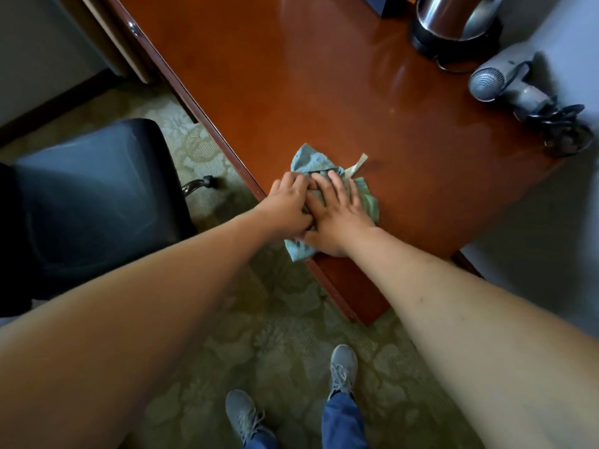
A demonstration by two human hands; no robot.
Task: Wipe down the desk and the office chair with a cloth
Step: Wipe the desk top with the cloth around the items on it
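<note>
Cloth: the cloth (pixel 306 163) is pale blue-green with a fine dotted weave, crumpled into uneven folds, with a narrow cream strip (a tag or hem, hard to tell which) poking out at its far right.
Cloth position: it lies on the tabletop (pixel 291 92) at the near corner, and its lowest fold hangs slightly over the front edge.
Right hand: the right hand (pixel 340 215) lies palm down on the cloth, fingers spread and flat; its grip is not closed around anything, it only presses the fabric to the wood.
Left hand: the left hand (pixel 288 205) rests on the left part of the cloth, touching the right hand; its fingers curl down into the folds, so the grip looks closed on the cloth.
Tabletop: glossy reddish-brown wood with pale reflections and a darker moulded edge.
Far right of tabletop: a steel kettle (pixel 453 24) stands on a black base, and near it a grey hair dryer (pixel 505 82) lies on its side with its dark cord (pixel 564 128) bundled beside it; both are well apart from the cloth.
Office chair: the black office chair (pixel 97 196) stands to the left of the desk, apart from the hands.
Floor: patterned green carpet (pixel 285 325), with two grey shoes (pixel 343 367) and blue trouser legs below.
</note>
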